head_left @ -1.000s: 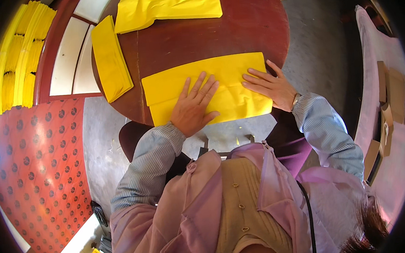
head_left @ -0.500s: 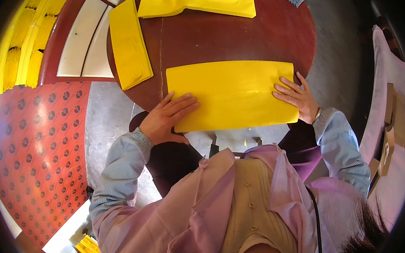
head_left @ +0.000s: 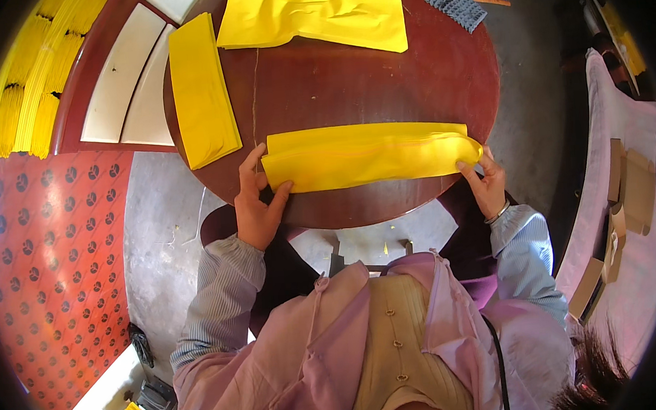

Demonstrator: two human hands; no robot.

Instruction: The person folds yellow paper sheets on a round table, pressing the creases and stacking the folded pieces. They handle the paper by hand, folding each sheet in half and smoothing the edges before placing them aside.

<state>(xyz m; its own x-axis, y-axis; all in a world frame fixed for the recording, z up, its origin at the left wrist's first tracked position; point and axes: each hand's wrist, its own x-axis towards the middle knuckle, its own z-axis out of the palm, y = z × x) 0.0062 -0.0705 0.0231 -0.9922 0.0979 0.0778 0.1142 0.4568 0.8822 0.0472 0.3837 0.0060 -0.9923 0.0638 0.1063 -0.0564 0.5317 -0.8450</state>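
In front of me on the round brown table [head_left: 365,82], a smooth yellow sheet [head_left: 363,161] is folded over lengthwise into a long band. Whether it is cloth or paper I cannot tell. My left hand [head_left: 259,203] grips its left end, thumb at the near edge and fingers at the end and beneath. At the other end, my right hand [head_left: 484,184] pinches the near corner, where the folded layer bulges up in a loop. A narrow folded yellow stack [head_left: 202,92] lies to the left, and a wider creased yellow pile [head_left: 312,14] lies beyond.
A grey textured piece [head_left: 456,6] sits at the table's far right edge. Leftward are a dark red surface with white panels [head_left: 140,74], stacked yellow bundles [head_left: 24,81] and a red patterned board [head_left: 54,267]. Open cardboard boxes [head_left: 631,190] rest on pale cloth at right.
The near part of the yellow sheet has been folded up and away from me, leaving a narrower band. Both hands have shifted from lying flat on it to gripping its ends.
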